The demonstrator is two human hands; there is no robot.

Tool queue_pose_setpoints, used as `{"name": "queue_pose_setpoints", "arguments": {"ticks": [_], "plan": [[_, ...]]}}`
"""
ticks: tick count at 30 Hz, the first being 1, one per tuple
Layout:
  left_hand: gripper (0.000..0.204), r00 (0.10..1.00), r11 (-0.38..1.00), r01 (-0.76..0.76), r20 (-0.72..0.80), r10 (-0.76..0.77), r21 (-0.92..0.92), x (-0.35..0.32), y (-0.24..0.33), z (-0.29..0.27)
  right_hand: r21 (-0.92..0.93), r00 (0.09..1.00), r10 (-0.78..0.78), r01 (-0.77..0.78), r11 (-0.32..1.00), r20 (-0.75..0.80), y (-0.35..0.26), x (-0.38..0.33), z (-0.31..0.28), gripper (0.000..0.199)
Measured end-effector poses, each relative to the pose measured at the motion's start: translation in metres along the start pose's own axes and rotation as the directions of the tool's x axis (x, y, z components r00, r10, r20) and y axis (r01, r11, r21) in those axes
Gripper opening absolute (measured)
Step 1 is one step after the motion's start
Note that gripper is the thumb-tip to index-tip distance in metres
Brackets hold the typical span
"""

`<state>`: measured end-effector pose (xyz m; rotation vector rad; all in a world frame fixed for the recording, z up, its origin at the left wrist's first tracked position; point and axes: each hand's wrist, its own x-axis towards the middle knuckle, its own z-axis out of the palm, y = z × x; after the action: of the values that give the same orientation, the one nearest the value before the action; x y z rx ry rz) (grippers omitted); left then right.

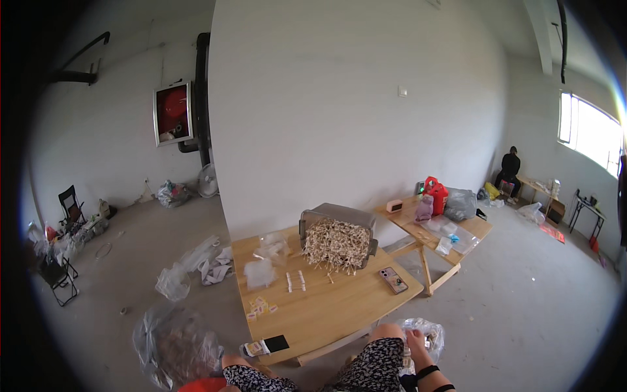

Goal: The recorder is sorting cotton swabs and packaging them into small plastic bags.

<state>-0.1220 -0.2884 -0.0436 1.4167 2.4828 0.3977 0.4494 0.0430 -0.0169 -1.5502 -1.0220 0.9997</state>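
Observation:
My right hand is low at the right, beside my knee, over a clear plastic bag with small pale and brown things in it. Its fingers are too small and partly hidden to read. My left hand does not show. On the wooden table in front of me, a grey translucent bin lies tipped towards me. A heap of short beige sticks with pale ends spills from its mouth. Narrow white strips lie left of the heap, near small clear bags and yellow-and-white labels.
A phone lies at the table's right. A black flat thing is at the near left corner. A large filled clear bag stands on the floor at left. A second table holds a red container. A person sits far right.

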Motion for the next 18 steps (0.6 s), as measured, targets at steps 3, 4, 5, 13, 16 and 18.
{"name": "queue_pose_setpoints", "arguments": {"ticks": [3,4,5,13,16,18], "plan": [[0.031,0.999,0.999,0.038,0.0,-0.038,0.007,-0.014,-0.014,-0.004,0.163,0.997,-0.015,0.003,0.987,0.072,-0.048,-0.006,0.036,0.017],[0.032,0.999,0.999,0.036,0.0,-0.036,0.006,-0.008,-0.004,-0.013,0.281,0.991,0.041,-0.075,0.957,0.125,-0.064,-0.009,0.047,0.017],[0.032,0.999,0.999,0.04,-0.002,-0.04,0.004,0.003,0.004,-0.026,0.28,0.991,0.04,-0.075,0.957,0.129,-0.071,-0.009,0.058,0.017],[0.047,0.887,0.99,-0.079,0.461,0.015,0.12,0.054,0.164,-0.155,0.344,0.743,0.078,-0.398,0.851,0.665,-0.075,-0.028,0.147,0.019],[0.032,0.935,0.965,-0.25,0.278,0.22,0.079,0.078,0.19,-0.148,0.14,0.355,0.133,-0.646,0.751,0.925,-0.054,-0.047,0.175,0.025],[0.032,0.854,0.918,-0.396,0.363,0.373,-0.011,0.11,0.214,-0.131,-0.085,0.057,0.187,-0.736,0.671,0.981,-0.024,-0.047,0.175,0.032]]}}
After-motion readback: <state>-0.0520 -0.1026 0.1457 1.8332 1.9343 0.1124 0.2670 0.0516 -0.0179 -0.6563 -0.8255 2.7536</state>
